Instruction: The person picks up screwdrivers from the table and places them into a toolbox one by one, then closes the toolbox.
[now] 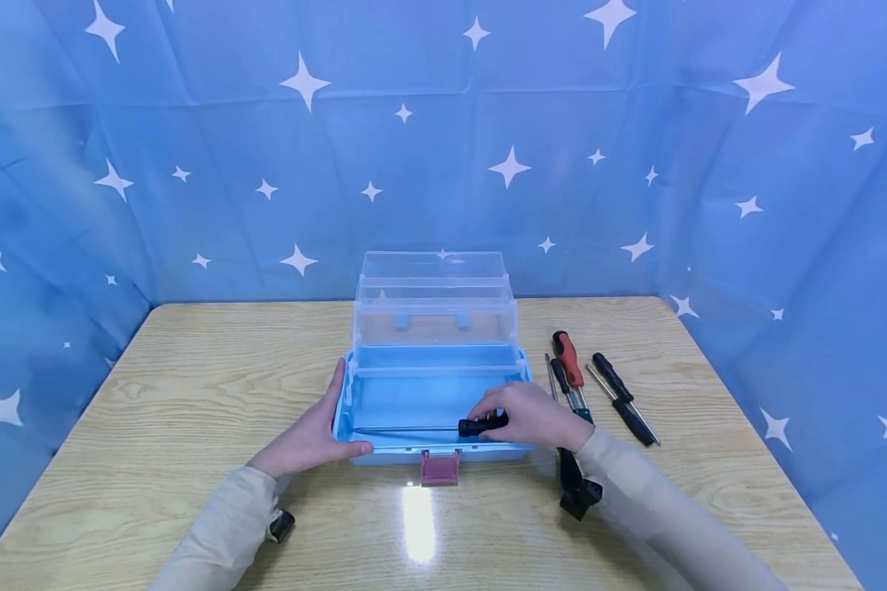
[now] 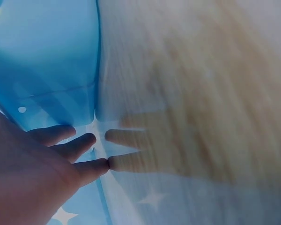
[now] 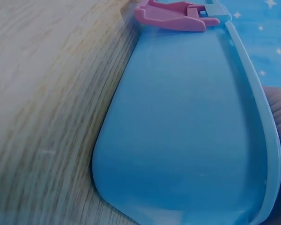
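A light-blue toolbox stands on the table with its clear lid raised at the back. Along the front of its inside lies a long screwdriver, black handle to the right, thin metal shaft pointing left. My right hand reaches over the front right corner and pinches that handle. At the box's left side my left hand rests on the wall, thumb at the front edge; in the left wrist view its fingers are straight. The right wrist view shows the box's outer wall and pink latch, with the right hand partly visible.
Right of the box lie several screwdrivers, among them one with a red and black handle and black-handled ones. Part of this group is hidden behind the right forearm. A blue star-patterned curtain hangs behind the wooden table.
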`<state>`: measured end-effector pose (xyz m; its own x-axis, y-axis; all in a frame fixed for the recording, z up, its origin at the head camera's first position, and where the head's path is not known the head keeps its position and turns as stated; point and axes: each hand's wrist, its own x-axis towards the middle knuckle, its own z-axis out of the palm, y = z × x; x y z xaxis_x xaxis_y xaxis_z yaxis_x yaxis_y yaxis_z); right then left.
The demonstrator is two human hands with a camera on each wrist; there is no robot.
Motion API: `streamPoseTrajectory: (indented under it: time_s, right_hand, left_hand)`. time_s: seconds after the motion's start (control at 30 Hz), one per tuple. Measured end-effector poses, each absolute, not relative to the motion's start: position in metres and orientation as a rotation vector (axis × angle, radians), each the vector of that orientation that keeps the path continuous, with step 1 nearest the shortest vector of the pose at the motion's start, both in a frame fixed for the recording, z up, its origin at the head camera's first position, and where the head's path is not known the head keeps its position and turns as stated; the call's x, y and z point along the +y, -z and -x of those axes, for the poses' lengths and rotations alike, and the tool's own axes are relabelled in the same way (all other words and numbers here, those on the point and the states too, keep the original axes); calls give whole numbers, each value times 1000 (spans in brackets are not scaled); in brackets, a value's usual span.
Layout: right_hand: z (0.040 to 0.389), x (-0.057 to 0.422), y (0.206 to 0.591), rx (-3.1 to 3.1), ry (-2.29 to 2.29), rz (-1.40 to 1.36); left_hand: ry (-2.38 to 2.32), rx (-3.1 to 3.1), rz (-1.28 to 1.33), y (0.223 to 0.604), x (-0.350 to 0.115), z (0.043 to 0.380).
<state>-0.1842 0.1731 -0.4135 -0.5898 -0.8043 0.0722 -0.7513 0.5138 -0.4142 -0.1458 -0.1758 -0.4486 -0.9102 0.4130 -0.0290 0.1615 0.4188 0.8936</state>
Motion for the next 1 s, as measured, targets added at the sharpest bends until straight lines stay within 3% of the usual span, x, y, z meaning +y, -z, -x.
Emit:
streamPoseTrajectory:
  time_s: [1.0]
  right_hand:
    - [183,187,404,2524,866,1215]
  left_hand:
    - [-1515,2413,-520,452,-175,147]
